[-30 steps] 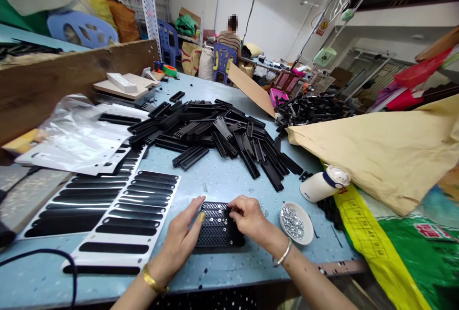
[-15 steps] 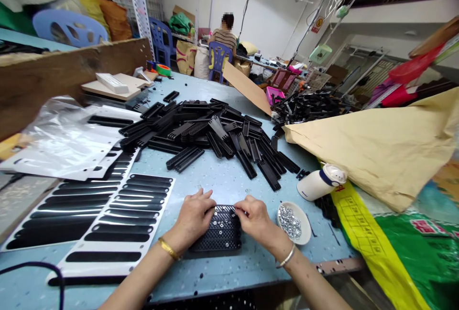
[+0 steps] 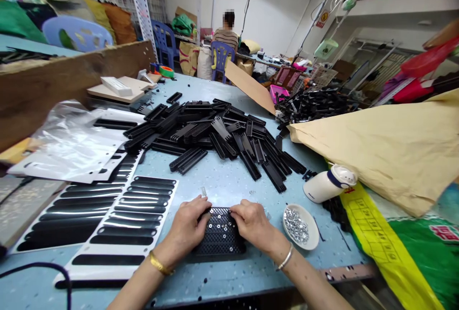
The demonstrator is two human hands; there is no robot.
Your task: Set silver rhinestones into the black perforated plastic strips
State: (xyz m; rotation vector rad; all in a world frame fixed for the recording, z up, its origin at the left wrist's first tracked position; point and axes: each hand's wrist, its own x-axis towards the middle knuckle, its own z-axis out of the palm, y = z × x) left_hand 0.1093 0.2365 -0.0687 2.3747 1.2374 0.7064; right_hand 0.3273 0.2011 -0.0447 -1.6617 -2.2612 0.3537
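Both hands rest curled on a black perforated plastic block [image 3: 219,233]: left hand [image 3: 188,226] gripping its nine o'clock edge, right hand [image 3: 253,224] pinching its one o'clock corner; small white dish of silver screws [image 3: 300,226] at three o'clock.

Single head-worn view, looking forward and down, close over the table [image 3: 233,181] edge

Black perforated strips [image 3: 219,233], speckled pale-blue table [image 3: 229,183], white bowl [image 3: 312,238], silver screws [image 3: 297,226]
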